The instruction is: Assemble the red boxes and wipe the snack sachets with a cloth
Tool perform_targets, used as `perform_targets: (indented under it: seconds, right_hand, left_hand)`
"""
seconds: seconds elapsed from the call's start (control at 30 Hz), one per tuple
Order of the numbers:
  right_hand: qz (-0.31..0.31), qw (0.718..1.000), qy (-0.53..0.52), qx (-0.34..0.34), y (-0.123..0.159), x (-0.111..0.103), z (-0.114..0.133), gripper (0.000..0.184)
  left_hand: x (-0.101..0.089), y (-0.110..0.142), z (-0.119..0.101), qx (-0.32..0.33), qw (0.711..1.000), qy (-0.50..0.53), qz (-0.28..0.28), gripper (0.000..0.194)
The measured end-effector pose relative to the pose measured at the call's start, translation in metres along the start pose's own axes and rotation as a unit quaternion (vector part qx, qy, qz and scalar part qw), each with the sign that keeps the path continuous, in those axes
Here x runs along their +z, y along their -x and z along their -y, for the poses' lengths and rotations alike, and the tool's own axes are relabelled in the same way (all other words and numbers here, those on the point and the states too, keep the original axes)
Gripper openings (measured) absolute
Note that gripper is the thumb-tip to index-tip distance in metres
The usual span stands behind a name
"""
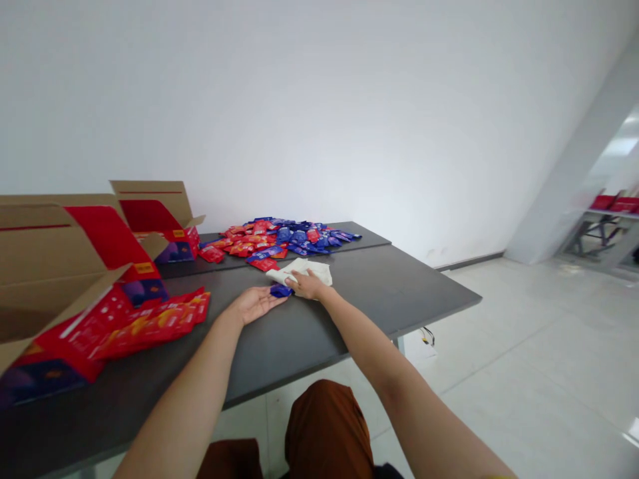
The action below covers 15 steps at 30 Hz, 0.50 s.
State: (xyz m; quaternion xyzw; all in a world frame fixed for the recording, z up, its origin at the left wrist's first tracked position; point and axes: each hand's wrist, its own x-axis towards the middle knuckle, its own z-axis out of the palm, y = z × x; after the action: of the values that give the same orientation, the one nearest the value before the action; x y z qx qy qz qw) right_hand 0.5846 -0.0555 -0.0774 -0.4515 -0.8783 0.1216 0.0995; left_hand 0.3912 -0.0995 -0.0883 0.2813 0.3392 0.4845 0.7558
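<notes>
The blue packet (280,291) sits against the near left edge of the pale cloth (322,271), my left hand (259,304) palm-up at it, though I can't tell whether those fingers grip, while my right hand (308,285) clasps the cloth. I take this step as bringing packet and cloth together, which calls next for steadying both; behind the cloth lies the packet pile (294,236), and well left, open boxes (74,332).

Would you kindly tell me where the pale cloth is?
In the head view, the pale cloth is near the centre, under the right hand, before the packet pile.
</notes>
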Motion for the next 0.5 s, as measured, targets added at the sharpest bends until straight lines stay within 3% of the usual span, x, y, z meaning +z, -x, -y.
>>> perform_targets:
  seconds: [0.13,0.27,0.37,0.5]
  right_hand:
    - [0.013,1.000,0.002,0.007,-0.003,-0.004,-0.010,0.059]
    - [0.057,0.994,-0.051,-0.082,0.009,0.000,-0.006,0.063]
    - [0.057,0.987,-0.063,-0.139,0.011,0.003,-0.002,0.063]
    - [0.009,0.997,-0.029,-0.070,0.001,-0.001,-0.007,0.061]
  left_hand:
    - [0.005,0.006,-0.006,-0.024,1.000,0.000,-0.016,0.052]
    - [0.001,0.002,-0.009,-0.038,0.999,-0.002,0.008,0.057]
    - [-0.004,-0.002,-0.010,-0.036,0.999,0.010,0.026,0.059]
    - [-0.006,-0.003,-0.011,-0.055,0.998,0.014,0.039,0.058]
